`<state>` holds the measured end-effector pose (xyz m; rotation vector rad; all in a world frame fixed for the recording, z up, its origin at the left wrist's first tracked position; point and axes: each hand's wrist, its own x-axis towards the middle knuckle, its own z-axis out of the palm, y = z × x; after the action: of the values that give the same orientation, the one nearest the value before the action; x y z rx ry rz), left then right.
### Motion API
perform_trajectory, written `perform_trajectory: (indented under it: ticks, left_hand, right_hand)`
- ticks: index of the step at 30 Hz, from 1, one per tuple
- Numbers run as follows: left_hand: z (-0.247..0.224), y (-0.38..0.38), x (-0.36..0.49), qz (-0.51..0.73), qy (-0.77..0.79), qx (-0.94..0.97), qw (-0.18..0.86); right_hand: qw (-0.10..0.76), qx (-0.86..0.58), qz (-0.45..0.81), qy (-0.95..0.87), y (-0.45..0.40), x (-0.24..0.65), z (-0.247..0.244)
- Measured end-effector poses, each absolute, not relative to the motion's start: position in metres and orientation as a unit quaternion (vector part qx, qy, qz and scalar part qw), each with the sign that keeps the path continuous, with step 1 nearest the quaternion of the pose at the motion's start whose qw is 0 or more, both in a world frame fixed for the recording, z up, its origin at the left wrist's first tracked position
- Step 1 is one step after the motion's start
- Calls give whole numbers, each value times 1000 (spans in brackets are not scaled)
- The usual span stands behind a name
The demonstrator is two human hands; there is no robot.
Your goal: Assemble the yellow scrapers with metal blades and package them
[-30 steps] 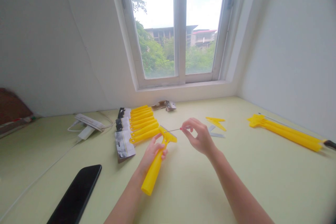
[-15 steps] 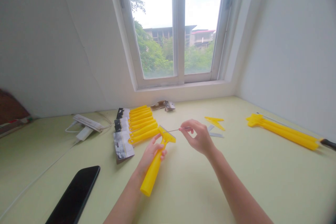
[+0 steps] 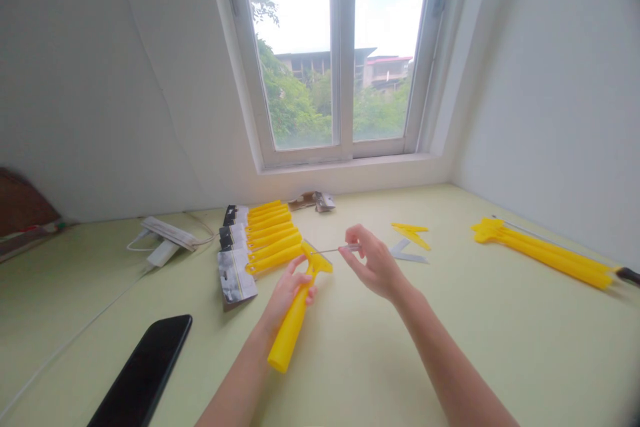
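My left hand is wrapped round the neck of a yellow scraper, whose handle slants down toward me and whose wide head points away. Between the fingertips of my right hand is the handle of a thin screwdriver. Its shaft runs left and its tip meets the scraper head; a screw there is too small to make out. To the left of the scraper lies a row of several yellow scrapers with printed cards at their left ends.
Right of my right hand lie yellow strips and grey blades. Further right are more yellow scrapers beside a long black-handled tool. A black phone and a white power strip with cables lie at left. A window stands behind the table.
My right hand has shifted slightly and its fingers have turned about the screwdriver handle, baring more of it. The scraper stays in my left hand, nearly unmoved. The view has shifted a little.
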<state>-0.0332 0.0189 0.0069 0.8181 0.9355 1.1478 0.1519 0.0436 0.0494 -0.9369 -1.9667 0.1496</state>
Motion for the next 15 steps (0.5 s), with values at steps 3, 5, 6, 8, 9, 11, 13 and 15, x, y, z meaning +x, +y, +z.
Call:
perform_trajectory:
  ticks: [3,5,6,8,9,11,13,15]
  left_hand:
    - [8,18,-32,504,414,365,665]
    - [8,17,-31,503,409,369,666]
    - [8,17,-30,503,408,371,666]
    - [8,16,-30,501,409,375,665]
    - [8,16,-30,499,412,375,664]
    - [9,16,-31,497,421,375,660]
    - [10,17,-32,498,429,371,656]
    - [10,17,-32,502,429,367,655]
  right_hand:
    - [473,-367,76,-798,46,152,47]
    - [477,-384,78,-787,47,152,45]
    - [477,-398,75,-780,47,152,43]
    - [471,-417,69,-774,47,151,42]
    - [469,-419,69,-775,47,150,42]
    - [467,-405,72,-783,45,149,43]
    - [472,-381,75,-791,44,149,45]
    - [480,-364,78,-794,44,150,47]
